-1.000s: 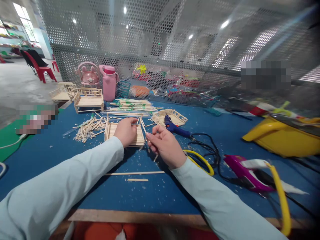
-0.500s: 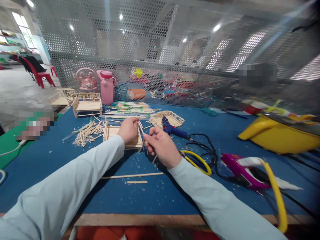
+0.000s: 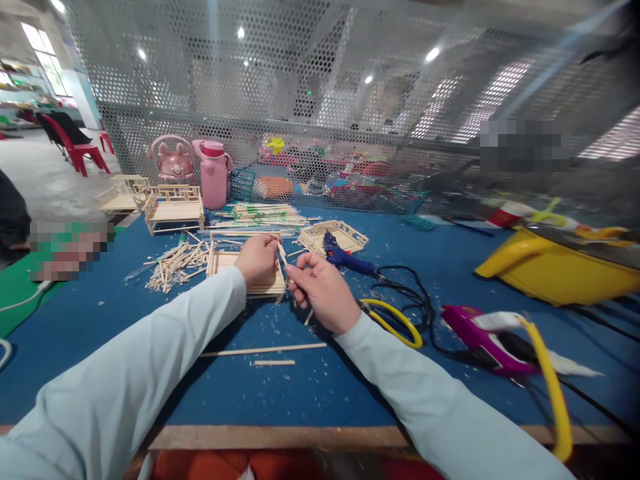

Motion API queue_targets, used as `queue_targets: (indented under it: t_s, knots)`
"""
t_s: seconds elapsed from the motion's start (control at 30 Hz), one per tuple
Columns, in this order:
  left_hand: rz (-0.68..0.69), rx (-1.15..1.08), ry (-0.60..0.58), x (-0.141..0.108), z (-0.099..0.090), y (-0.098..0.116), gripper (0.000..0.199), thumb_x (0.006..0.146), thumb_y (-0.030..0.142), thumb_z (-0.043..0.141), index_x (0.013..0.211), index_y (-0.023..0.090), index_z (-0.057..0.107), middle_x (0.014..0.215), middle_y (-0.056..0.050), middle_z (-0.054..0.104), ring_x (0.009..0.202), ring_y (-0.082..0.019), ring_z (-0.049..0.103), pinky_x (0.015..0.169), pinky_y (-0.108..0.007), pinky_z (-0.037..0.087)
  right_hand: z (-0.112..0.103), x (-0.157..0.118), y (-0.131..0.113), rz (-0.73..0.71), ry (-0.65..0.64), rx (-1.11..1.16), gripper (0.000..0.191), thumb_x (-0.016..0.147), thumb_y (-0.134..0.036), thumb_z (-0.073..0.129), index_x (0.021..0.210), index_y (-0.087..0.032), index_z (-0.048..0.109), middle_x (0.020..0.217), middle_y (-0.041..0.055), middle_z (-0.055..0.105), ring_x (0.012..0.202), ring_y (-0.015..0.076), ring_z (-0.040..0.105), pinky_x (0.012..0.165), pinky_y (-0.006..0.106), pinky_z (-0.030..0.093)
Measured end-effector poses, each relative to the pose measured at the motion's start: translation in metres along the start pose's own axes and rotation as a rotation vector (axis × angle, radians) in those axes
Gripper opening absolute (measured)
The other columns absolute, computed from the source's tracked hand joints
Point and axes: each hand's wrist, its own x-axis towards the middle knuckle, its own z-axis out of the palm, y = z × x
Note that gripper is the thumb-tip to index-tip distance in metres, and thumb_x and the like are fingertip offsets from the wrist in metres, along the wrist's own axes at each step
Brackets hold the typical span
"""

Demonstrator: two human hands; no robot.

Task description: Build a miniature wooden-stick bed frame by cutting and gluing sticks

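Taking the blue glue gun (image 3: 345, 259) as landmark, our left hand (image 3: 259, 259) and right hand (image 3: 323, 290) are left of it, both grips closed on the small wooden frame (image 3: 267, 285). The hexagonal tray (image 3: 320, 237) lies against it; the pink bottle (image 3: 214, 180) stands behind-left.

White ceiling lamps glare above the grey perforated metal screen (image 3: 210, 87), and daylight whitens a tall window (image 3: 45, 57) to its left. The blue-topped bench (image 3: 300, 393) below it is evenly lit, with soft shadows. Right of the screen, edges look stretched, dark and blurred.
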Motion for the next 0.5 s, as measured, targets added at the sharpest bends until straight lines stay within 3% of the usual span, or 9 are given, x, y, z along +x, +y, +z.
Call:
queue_targets:
  t_s: [0.5]
  knots:
    - [-0.022,0.026,0.032,-0.0044,-0.0017,0.0032,0.027,0.081,0.011,0.039,0.09,0.01,0.064,0.057,0.0,0.057,0.055,-0.012,0.053,0.057,-0.021,0.041,0.0009,0.0006,-0.0008,0.011,0.016,0.028,0.037,0.062,-0.042,0.069,0.072,-0.02,0.04,0.043,-0.0101,0.052,0.03,0.0035,0.039,0.027,0.012,0.027]
